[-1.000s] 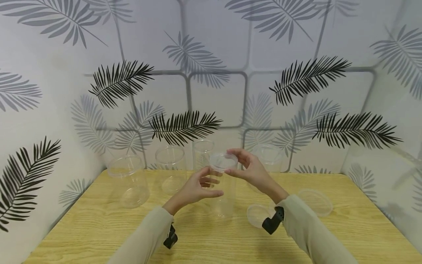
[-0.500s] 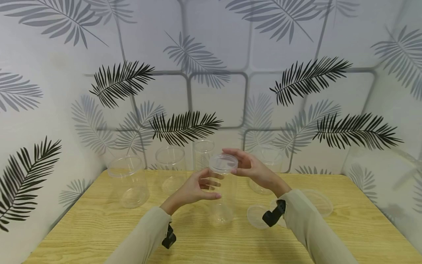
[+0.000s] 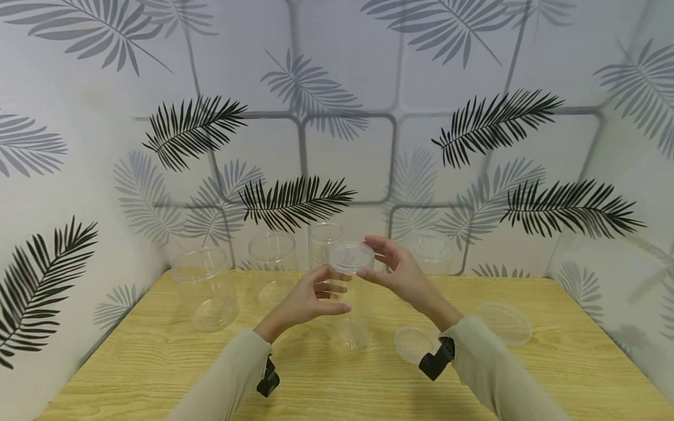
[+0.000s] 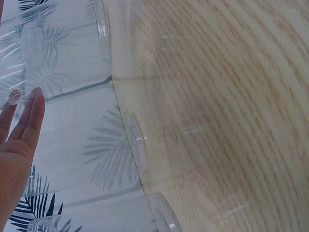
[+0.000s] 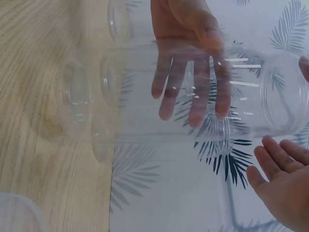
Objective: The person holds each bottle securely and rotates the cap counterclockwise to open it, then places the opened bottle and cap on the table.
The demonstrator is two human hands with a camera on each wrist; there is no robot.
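The right grip (image 3: 397, 270) is curling thumb and fingers about the rim of a clear lid (image 3: 351, 257), holding it from the right side. Lower down, the left grip (image 3: 310, 295) is holding the tall clear jar (image 3: 360, 301), its thumb lying across the near side and its fingers showing through the wall from behind. The jar is standing upright between the two, with the lid sitting over its mouth; whether its base is resting on the surface (image 3: 326, 386) or hanging just above, I cannot tell.

The step in hand appears to be the fitting of this lid, though the clear plastic is hiding whether it is fully seated. The next move is probably calling for the left grip to steady the wall without squeezing, while the right grip presses or turns the rim evenly.

Farther out, a smaller loose lid (image 3: 413, 345) is lying near the right wrist, and a larger loose lid (image 3: 505, 323) is lying beyond the sleeve. Behind, a wide jar (image 3: 202, 292), a second jar (image 3: 272, 269), a narrow jar (image 3: 326, 241) and a right-hand jar (image 3: 430, 252) are standing before the leaf-patterned backdrop (image 3: 342, 158)
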